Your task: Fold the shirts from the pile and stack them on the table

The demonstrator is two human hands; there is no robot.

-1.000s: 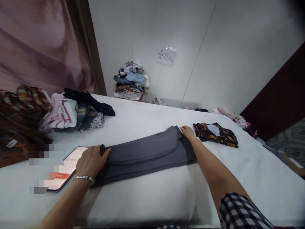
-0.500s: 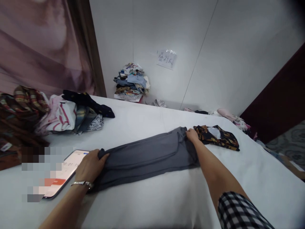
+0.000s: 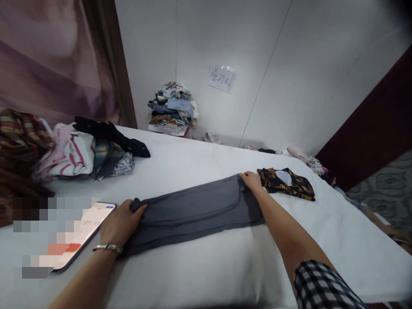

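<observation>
Both hands had drawn the grey garment [image 3: 196, 210] flatter since a second earlier, its upper fold smoothed. It lay as a long strip across the white bed [image 3: 199, 266]. At nine o'clock the left hand [image 3: 120, 223] pinched one end; at three o'clock the right hand [image 3: 251, 181] gripped the other, keeping it taut. A phone [image 3: 82, 236] lay just left, a patterned garment [image 3: 286, 182] just right.

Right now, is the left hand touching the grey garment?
Touching. The head view shows the left hand gripping the near left end of the grey garment, its cloth bunched over the thumb.
</observation>
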